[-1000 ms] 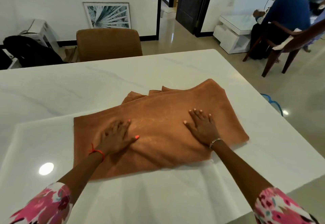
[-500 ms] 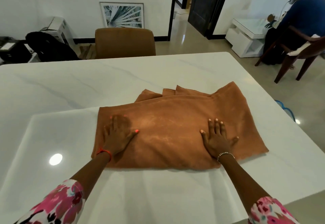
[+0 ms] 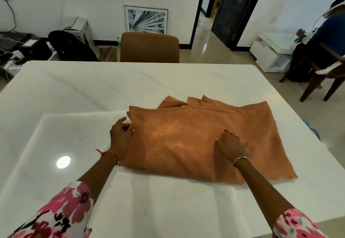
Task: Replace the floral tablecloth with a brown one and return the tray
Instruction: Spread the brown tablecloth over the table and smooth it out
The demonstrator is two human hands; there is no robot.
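Note:
A brown tablecloth (image 3: 186,140) lies folded in several layers on the white marble table (image 3: 93,84), right of centre. It rests partly on a thin white sheet (image 3: 71,137) that covers the near part of the table. My left hand (image 3: 120,133) is at the cloth's left edge, with thumb and fingers closed on that edge. On top of the cloth, near its right half, my right hand (image 3: 230,143) presses down with fingers apart. No tray or floral cloth is in view.
A tan chair (image 3: 149,47) stands at the table's far side. A person in blue (image 3: 328,32) sits on a wooden chair (image 3: 324,77) at the right, by a low white table (image 3: 270,51). A black bag (image 3: 71,45) and a framed picture (image 3: 146,20) sit by the wall.
My left hand slid off the top of the cloth to its left edge and closed on it. My right hand shifted slightly on the cloth. The view moved left.

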